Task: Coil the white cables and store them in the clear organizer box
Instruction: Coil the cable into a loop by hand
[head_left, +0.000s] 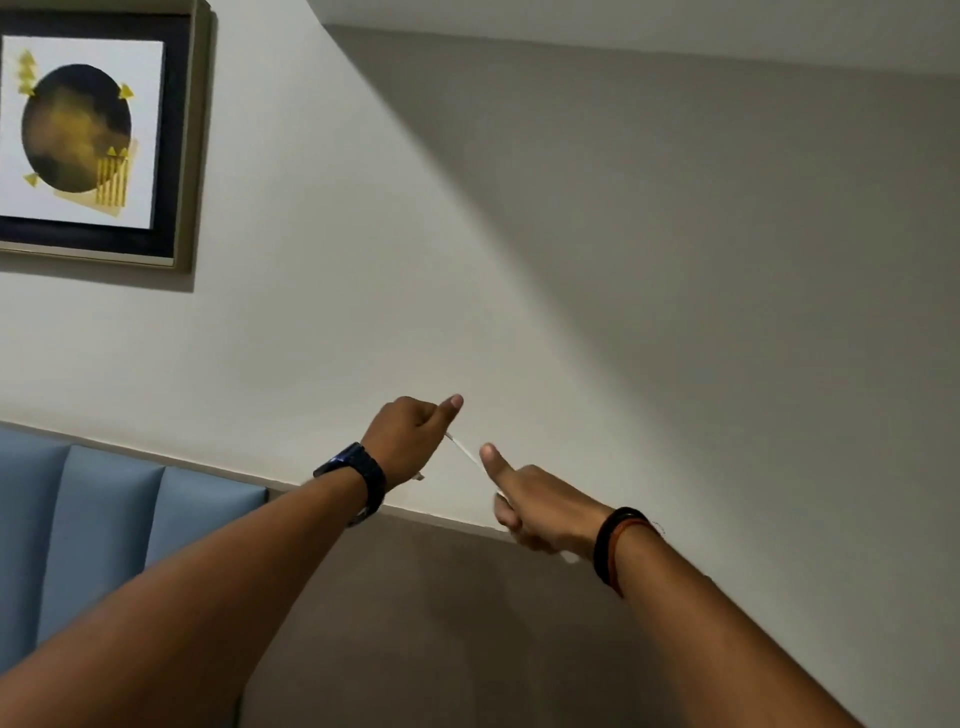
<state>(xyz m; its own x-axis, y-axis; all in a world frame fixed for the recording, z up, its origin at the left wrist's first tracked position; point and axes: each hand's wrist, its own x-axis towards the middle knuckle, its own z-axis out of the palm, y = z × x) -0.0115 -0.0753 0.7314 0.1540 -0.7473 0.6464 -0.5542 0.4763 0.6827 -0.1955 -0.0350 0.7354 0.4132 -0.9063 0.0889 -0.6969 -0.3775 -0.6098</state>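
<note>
Against the far wall (571, 260), we hold a short run of cable (466, 453) taut: left hand (410, 439) fisted on one end, right hand (540, 512) closed on the other, probably straightening it before coiling. Box not in view.

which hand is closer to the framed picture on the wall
Left. The left hand is raised below and right of the framed picture; the right hand sits lower and farther right, sharing a white cable.

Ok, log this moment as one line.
left hand: shut on white cable | right hand: shut on white cable | cable taut between | organizer box unseen
</note>
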